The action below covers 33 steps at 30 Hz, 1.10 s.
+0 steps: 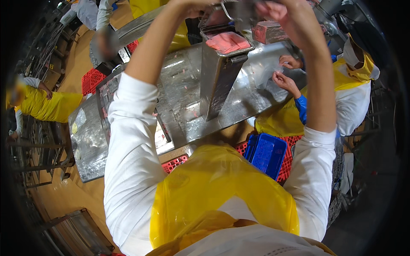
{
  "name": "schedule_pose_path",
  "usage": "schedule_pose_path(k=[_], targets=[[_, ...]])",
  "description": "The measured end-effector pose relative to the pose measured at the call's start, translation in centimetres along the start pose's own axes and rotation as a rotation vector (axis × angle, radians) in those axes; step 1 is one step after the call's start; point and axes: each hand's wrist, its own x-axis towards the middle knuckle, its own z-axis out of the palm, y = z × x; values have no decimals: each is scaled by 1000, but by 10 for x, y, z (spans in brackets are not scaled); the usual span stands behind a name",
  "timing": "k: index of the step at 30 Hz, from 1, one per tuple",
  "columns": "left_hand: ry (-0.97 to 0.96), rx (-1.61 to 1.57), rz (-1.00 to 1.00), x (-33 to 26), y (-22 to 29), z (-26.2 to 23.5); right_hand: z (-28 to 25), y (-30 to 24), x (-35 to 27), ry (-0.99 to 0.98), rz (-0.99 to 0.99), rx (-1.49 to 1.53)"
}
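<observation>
Both my arms reach up and away over the steel table. My left hand (pixel 197 7) is partly cut off by the top edge, and its fingers are mostly hidden. My right hand (pixel 275 12) is smeared by motion beside a blurred metal part (pixel 242 15); whether it grips this part is unclear. Just below them, a tall, narrow metal mould (pixel 213 81) stands upright on the table. Pink meat-like paste (pixel 228 42) fills its top, and an open metal frame (pixel 213 30) adjoins its far side. Right of it lies a pink-smeared metal block (pixel 269 32).
The steel table (pixel 179 91) carries pink scraps. At its right side a co-worker's hands (pixel 287 81) handle clear plastic film (pixel 264 77). Blue trays (pixel 269 155) sit on red crates (pixel 291 147) near my right. Another person in a yellow apron (pixel 53 100) stands far left.
</observation>
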Motion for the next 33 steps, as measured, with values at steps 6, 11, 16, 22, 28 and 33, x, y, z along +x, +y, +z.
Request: schedule_pose_path(k=[6,11,16,22,28,33], targets=[[-82,-498,-482,-3,4,-29,83,103,-42,367,-955,-815],[-193,-524,-589,-1,21,-11,97,124,-31,476,-716,-1008],[-117,-423,-665,-23,50,-6,98,127,-23,621,-539,-838],[-96,-114,-681,-38,54,-13,99,134,-33,656,-439,-696],[-19,10,-524,-47,71,3,65,115,-31,395,-939,-846],[253,100,-238,-52,29,23,30,59,-32,-139,-869,-818]])
